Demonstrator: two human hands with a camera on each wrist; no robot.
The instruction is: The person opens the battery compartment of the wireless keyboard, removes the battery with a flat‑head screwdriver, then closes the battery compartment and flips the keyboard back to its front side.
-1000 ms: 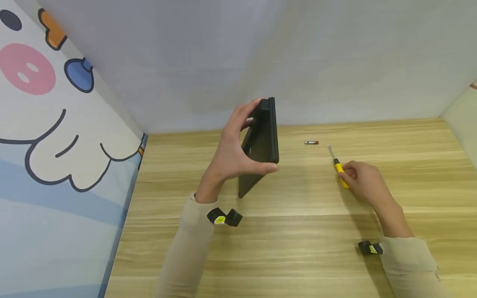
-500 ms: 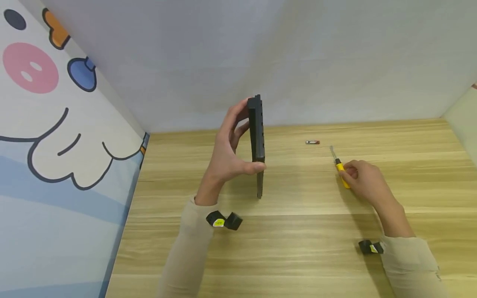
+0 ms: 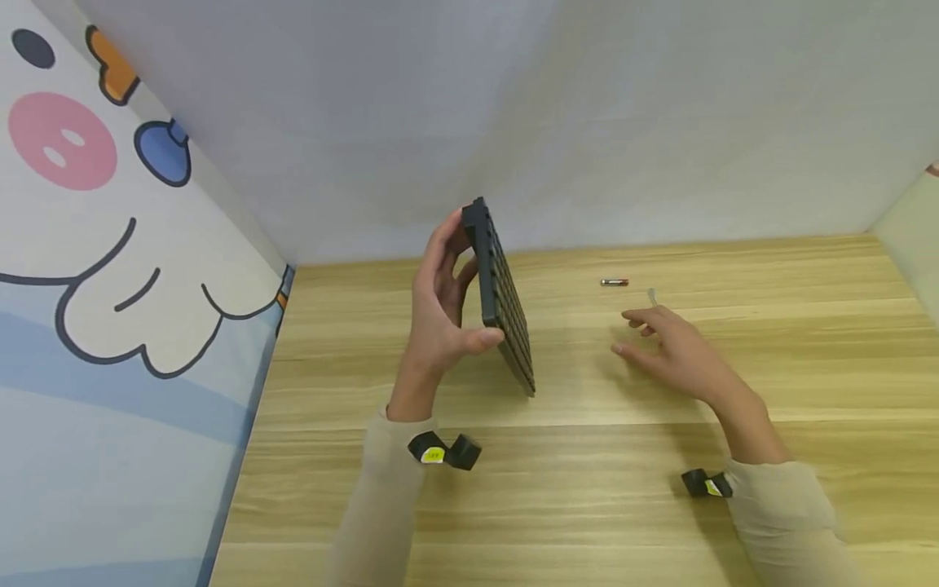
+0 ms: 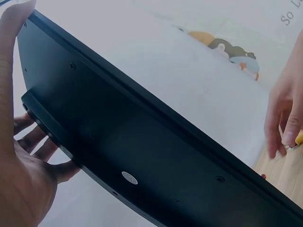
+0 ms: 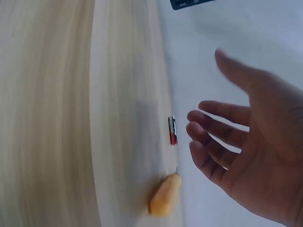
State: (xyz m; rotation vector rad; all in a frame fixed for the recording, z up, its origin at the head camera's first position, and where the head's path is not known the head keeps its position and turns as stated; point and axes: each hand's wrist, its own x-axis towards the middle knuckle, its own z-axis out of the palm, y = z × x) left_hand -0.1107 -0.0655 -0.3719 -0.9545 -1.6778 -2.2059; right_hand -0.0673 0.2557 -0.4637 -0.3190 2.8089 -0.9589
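Note:
A black keyboard (image 3: 506, 310) is raised on its edge above the table, its keys facing right in the head view. My left hand (image 3: 434, 324) grips it by one end, thumb on the near side and fingers behind. The left wrist view shows the keyboard's dark underside (image 4: 137, 127) with screws and a small oval label. My right hand (image 3: 685, 355) hovers with fingers apart and holds nothing. Under it lies a yellow-handled screwdriver (image 5: 165, 195); in the head view only its metal tip (image 3: 652, 296) shows. Beyond the fingertips lies a small battery (image 3: 614, 282).
The wood-grain table (image 3: 557, 505) meets a pale wall (image 3: 513, 122) at the back. On the left stands a panel (image 3: 147, 424) with cartoon drawings. Each wrist carries a small black camera (image 3: 443, 450).
My right hand has let go of the screwdriver and moved up and left over it. My left hand has turned the keyboard so its keys now show, shifting it slightly left.

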